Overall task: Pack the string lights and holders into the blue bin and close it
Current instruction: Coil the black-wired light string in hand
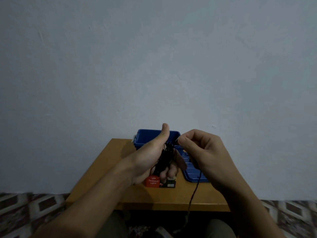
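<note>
String lights (167, 155) form a dark coil wound across the left hand (149, 157), whose fingers curl round it while the thumb stands up. The right hand (202, 152) pinches 1 strand just beside the coil's top, fingers bent; that strand hangs down past the table (106, 169) edge. Behind the hands the blue bin (147, 136) stands open, its lid (192, 172) flat to the right. A red box (153, 181) lies under the left hand, perhaps touching its fingers.

A wooden surface (106, 169) carries an open blue bin (147, 136) at its far edge, the lid (192, 170) lying flat to the right, and a red box (153, 181) nearer.
</note>
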Demonstrator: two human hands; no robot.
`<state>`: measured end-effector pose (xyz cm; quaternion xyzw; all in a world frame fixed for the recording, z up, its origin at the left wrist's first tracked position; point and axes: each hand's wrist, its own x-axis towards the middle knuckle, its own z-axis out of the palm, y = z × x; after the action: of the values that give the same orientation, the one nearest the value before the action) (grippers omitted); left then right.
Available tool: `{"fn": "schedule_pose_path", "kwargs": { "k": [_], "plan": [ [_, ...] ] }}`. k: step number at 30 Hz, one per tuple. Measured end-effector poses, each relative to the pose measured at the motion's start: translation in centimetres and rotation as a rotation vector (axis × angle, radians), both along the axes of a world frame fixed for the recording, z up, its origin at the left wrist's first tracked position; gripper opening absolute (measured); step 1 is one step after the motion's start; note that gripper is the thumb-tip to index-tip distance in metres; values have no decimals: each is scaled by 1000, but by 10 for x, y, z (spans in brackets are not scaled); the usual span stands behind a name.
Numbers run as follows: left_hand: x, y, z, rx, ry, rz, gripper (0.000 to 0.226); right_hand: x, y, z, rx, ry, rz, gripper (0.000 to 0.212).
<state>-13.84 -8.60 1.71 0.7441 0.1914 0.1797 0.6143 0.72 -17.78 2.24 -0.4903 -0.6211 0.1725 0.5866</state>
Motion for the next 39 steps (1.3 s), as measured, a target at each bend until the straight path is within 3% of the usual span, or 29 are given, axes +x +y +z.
{"fn": "schedule_pose_path", "kwargs": {
  "k": [10,20,31,39],
  "plan": [
    [-6,3,-1,-180,-53,-183,77,1,6,-10,-69,-79,-48,24],
    [-7,8,2,-415,-404,-405,66,-1,11,-18,-140,-16,60,17],
    [-9,5,7,-500,-637,-272,79,-1,11,-22,-172,-145,65,25],
    [-7,1,14,-459,-685,-240,87,1,18,-29,-263,-152,37,11]
  ]
}}
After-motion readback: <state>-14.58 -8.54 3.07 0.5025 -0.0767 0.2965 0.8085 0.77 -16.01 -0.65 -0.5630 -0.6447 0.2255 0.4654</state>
